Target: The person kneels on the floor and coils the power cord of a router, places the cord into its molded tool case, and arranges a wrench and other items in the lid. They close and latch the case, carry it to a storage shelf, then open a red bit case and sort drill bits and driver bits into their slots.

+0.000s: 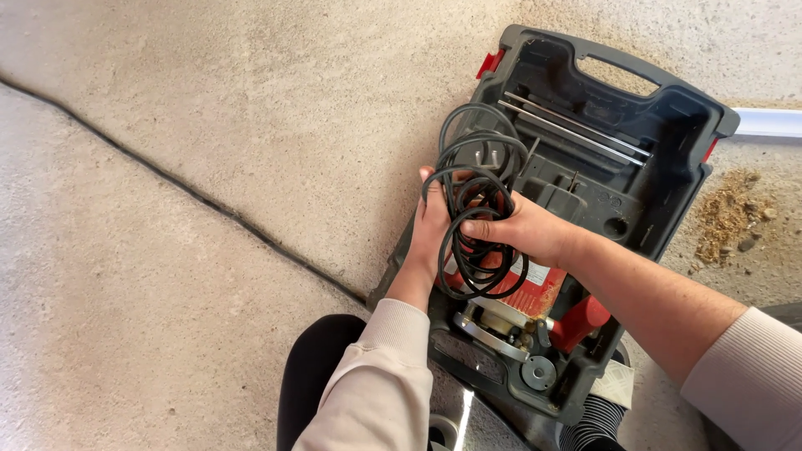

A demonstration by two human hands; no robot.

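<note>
An open dark grey plastic tool case (pixel 668 150) lies on a concrete floor. In its near half sits a red power tool (pixel 543 305) with a metal base. A coiled black power cable (pixel 476 196) rests over the tool, its plug pointing toward the case's far half. My left hand (pixel 430 234) is under the coil at the case's left side, gripping the tool and loops. My right hand (pixel 522 230) pinches the cable loops from the right. Two thin metal rods (pixel 576 125) lie in the far half of the case.
A dark crack (pixel 184 188) runs diagonally across the concrete floor. A pile of sawdust (pixel 731 213) lies to the right of the case. A white strip (pixel 769 123) sits at the right edge. My dark-clad knee (pixel 313 367) and a ribbed black hose (pixel 593 422) are near the bottom.
</note>
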